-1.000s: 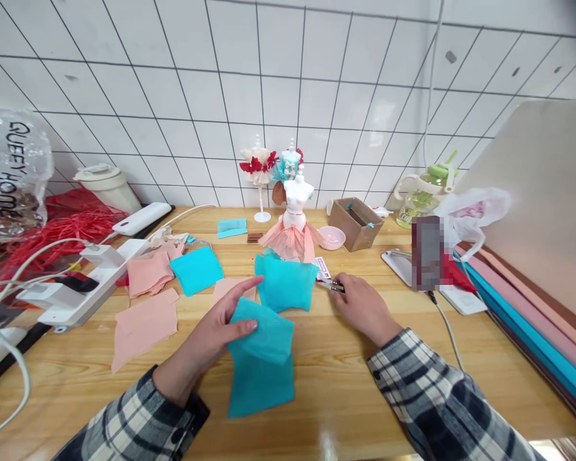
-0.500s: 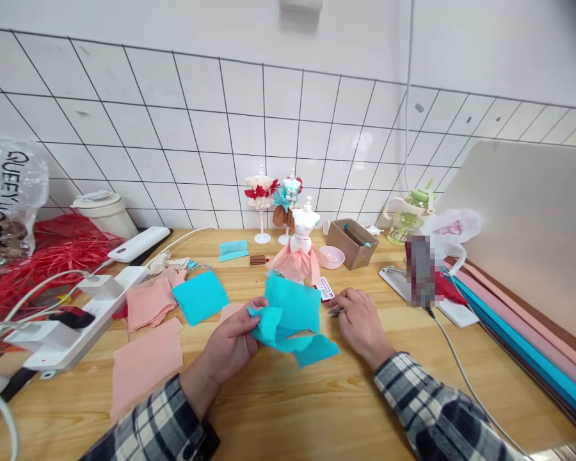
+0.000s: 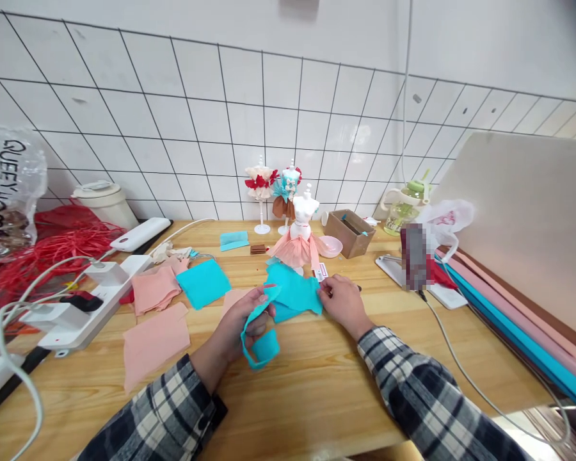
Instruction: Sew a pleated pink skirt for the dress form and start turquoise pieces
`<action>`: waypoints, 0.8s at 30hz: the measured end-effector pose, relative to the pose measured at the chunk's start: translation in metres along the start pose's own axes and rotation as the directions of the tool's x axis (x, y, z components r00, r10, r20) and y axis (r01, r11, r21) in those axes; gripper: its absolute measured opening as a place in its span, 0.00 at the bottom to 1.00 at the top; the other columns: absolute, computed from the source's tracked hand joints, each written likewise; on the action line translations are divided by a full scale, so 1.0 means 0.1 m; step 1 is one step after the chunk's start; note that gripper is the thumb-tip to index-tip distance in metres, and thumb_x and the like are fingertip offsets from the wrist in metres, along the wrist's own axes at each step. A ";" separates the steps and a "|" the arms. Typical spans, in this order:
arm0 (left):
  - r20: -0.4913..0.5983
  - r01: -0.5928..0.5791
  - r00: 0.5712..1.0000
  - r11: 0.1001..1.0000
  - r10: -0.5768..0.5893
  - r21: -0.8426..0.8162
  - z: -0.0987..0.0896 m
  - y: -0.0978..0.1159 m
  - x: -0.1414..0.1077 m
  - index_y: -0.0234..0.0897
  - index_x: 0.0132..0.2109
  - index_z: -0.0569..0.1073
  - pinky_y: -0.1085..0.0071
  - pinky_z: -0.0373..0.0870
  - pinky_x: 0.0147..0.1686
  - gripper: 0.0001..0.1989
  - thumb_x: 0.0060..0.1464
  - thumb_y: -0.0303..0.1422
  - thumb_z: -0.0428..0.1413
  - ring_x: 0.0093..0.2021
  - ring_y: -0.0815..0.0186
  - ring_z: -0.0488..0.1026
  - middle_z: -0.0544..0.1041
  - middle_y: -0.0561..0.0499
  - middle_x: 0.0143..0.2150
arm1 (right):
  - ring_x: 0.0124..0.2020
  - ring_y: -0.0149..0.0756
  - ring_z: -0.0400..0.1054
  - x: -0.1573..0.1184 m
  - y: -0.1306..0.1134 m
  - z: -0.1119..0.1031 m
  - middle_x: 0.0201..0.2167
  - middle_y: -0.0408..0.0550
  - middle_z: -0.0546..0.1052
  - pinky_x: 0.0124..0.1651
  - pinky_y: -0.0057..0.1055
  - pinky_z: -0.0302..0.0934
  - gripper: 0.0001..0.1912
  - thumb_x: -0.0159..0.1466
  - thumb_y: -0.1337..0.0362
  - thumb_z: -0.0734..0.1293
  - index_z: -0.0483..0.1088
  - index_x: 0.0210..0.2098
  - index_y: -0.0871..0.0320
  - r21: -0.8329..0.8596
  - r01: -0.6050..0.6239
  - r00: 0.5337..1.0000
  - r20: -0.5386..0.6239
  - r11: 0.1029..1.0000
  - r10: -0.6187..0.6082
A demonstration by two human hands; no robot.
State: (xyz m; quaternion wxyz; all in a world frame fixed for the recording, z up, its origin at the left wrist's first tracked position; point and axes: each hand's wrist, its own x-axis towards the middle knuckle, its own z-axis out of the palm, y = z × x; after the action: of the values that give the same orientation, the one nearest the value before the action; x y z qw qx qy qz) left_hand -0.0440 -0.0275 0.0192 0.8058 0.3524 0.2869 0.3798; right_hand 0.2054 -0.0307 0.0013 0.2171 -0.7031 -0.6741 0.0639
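A narrow turquoise crepe paper strip (image 3: pixel 265 346) is pinched in my left hand (image 3: pixel 242 323), its loose end curling below the fingers. Crumpled turquoise crepe paper sheets (image 3: pixel 292 291) lie on the table between my hands. My right hand (image 3: pixel 344 299) has its fingers closed on their right edge. A small dark tip pokes out beyond that hand; what it belongs to is hidden. Just behind the sheets stands a small white dress form (image 3: pixel 305 214) wearing a peach paper skirt (image 3: pixel 295 249), with a paper tag (image 3: pixel 321 272) beside it.
Peach sheets (image 3: pixel 157 339) and a turquoise square (image 3: pixel 203 284) lie to the left, near a power strip (image 3: pixel 96 310) with cables. Two decorated dress forms (image 3: pixel 261 203) and a cardboard box (image 3: pixel 352 234) stand behind. Paper rolls (image 3: pixel 518 326) and a cup (image 3: pixel 403 208) are at right.
My left hand has drawn the turquoise strip down and left, off the sheets. My right hand has moved left onto the sheets' edge. The view has tilted slightly downward.
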 end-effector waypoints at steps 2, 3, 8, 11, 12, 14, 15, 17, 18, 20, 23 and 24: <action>0.029 -0.007 1.000 0.999 0.008 -0.036 0.01 0.02 -0.03 0.32 0.41 0.75 0.79 0.57 0.15 0.10 0.51 0.30 0.60 0.15 0.77 0.62 0.76 0.51 0.27 | 0.39 0.36 0.65 -0.01 0.01 -0.02 0.34 0.48 0.72 0.43 0.32 0.55 0.07 0.61 0.63 0.61 0.69 0.33 0.59 0.133 0.078 0.995 -0.079 0.988 -0.068; 0.033 -0.010 0.999 0.999 0.011 -0.038 0.02 0.02 -0.05 0.32 0.40 0.75 0.79 0.61 0.18 0.10 0.49 0.28 0.61 0.18 0.75 0.66 0.76 0.51 0.27 | 0.36 0.35 0.65 -0.01 0.01 -0.05 0.33 0.47 0.71 0.40 0.31 0.56 0.07 0.61 0.63 0.60 0.67 0.33 0.59 0.215 0.094 0.992 -0.100 0.972 -0.074; -0.132 -0.138 0.982 0.990 0.136 -0.009 0.01 0.02 -0.07 0.33 0.41 0.74 0.71 0.74 0.34 0.13 0.47 0.26 0.64 0.31 0.64 0.77 0.80 0.48 0.33 | 0.28 0.34 0.63 -0.21 -0.14 -0.63 0.28 0.44 0.69 0.30 0.29 0.58 0.09 0.61 0.57 0.60 0.64 0.34 0.56 0.627 0.113 0.991 -0.123 0.771 -0.046; -0.257 -0.216 0.944 0.976 0.206 -0.012 -0.04 0.02 -0.04 0.33 0.41 0.73 0.69 0.75 0.37 0.12 0.48 0.27 0.63 0.33 0.63 0.77 0.80 0.48 0.35 | 0.28 0.36 0.64 -0.51 -0.27 -1.33 0.27 0.46 0.71 0.30 0.31 0.59 0.08 0.62 0.58 0.60 0.68 0.33 0.54 0.665 0.205 0.945 0.057 0.718 -0.322; -0.286 -0.235 0.933 0.972 0.221 -0.016 -0.06 0.02 -0.03 0.34 0.40 0.73 0.69 0.75 0.36 0.11 0.48 0.27 0.63 0.33 0.64 0.77 0.80 0.49 0.34 | 0.28 0.36 0.64 -0.60 -0.33 -1.55 0.26 0.46 0.71 0.30 0.31 0.59 0.06 0.61 0.59 0.63 0.69 0.31 0.53 0.629 0.227 0.875 0.204 0.744 -0.439; -0.326 -0.261 0.914 0.965 0.241 -0.018 -0.06 0.02 -0.01 0.36 0.39 0.72 0.71 0.75 0.35 0.10 0.48 0.27 0.63 0.32 0.66 0.77 0.80 0.51 0.34 | 0.26 0.35 0.64 -0.74 -0.46 -1.87 0.24 0.46 0.71 0.30 0.31 0.58 0.04 0.60 0.60 0.65 0.71 0.30 0.51 0.558 0.258 0.820 0.305 0.789 -0.484; -0.337 -0.268 0.909 0.963 0.247 -0.018 -0.04 0.02 0.00 0.36 0.39 0.72 0.72 0.75 0.34 0.10 0.48 0.27 0.63 0.32 0.66 0.77 0.80 0.52 0.34 | 0.27 0.35 0.65 -0.76 -0.54 -1.94 0.25 0.47 0.72 0.30 0.31 0.58 0.04 0.60 0.60 0.66 0.72 0.31 0.51 0.555 0.283 0.763 0.364 0.782 -0.534; -0.318 -0.264 0.914 0.965 0.251 0.003 0.02 0.00 -0.01 0.38 0.40 0.72 0.73 0.74 0.34 0.11 0.48 0.27 0.63 0.32 0.67 0.77 0.80 0.54 0.34 | 0.27 0.35 0.65 -0.69 -0.72 -1.89 0.26 0.45 0.73 0.29 0.29 0.58 0.05 0.61 0.58 0.66 0.73 0.33 0.50 0.582 0.394 0.587 0.436 0.711 -0.682; -0.295 -0.256 0.922 0.967 0.250 0.021 0.06 -0.01 -0.02 0.38 0.40 0.73 0.73 0.74 0.34 0.11 0.49 0.28 0.63 0.31 0.67 0.77 0.80 0.54 0.33 | 0.27 0.34 0.64 -0.61 -0.81 -1.78 0.26 0.44 0.73 0.29 0.29 0.57 0.07 0.63 0.59 0.63 0.72 0.35 0.50 0.573 0.461 0.541 0.424 0.678 -0.726; -0.227 -0.231 0.943 0.970 0.242 0.076 0.14 -0.04 -0.05 0.37 0.40 0.74 0.72 0.73 0.35 0.09 0.49 0.30 0.63 0.31 0.66 0.76 0.79 0.54 0.31 | 0.29 0.34 0.64 -0.41 -0.94 -1.44 0.29 0.45 0.73 0.32 0.29 0.55 0.12 0.68 0.62 0.57 0.71 0.36 0.52 0.406 0.604 0.641 0.264 0.686 -0.720; -0.151 -0.206 0.962 0.966 0.229 0.158 0.20 -0.12 -0.09 0.36 0.40 0.75 0.72 0.71 0.34 0.10 0.49 0.32 0.63 0.32 0.64 0.76 0.80 0.52 0.33 | 0.34 0.37 0.64 -0.11 -1.00 -0.91 0.31 0.48 0.74 0.34 0.31 0.53 0.10 0.67 0.65 0.58 0.71 0.36 0.56 0.134 0.646 0.720 0.220 0.751 -0.658; -0.139 -0.208 0.963 0.963 0.233 0.170 0.20 -0.14 -0.10 0.36 0.41 0.76 0.72 0.70 0.34 0.11 0.49 0.33 0.63 0.32 0.64 0.75 0.80 0.52 0.34 | 0.34 0.38 0.64 -0.05 -0.97 -0.78 0.31 0.48 0.74 0.34 0.31 0.53 0.10 0.67 0.65 0.58 0.71 0.36 0.56 0.092 0.622 0.750 0.216 0.778 -0.625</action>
State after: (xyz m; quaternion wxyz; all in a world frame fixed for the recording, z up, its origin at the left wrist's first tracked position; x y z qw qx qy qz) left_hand -0.0293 -0.0490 0.0214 0.7035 0.4123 0.3370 0.4707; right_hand 0.1452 -0.0529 0.1085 0.1498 -0.4239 -0.8901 0.0752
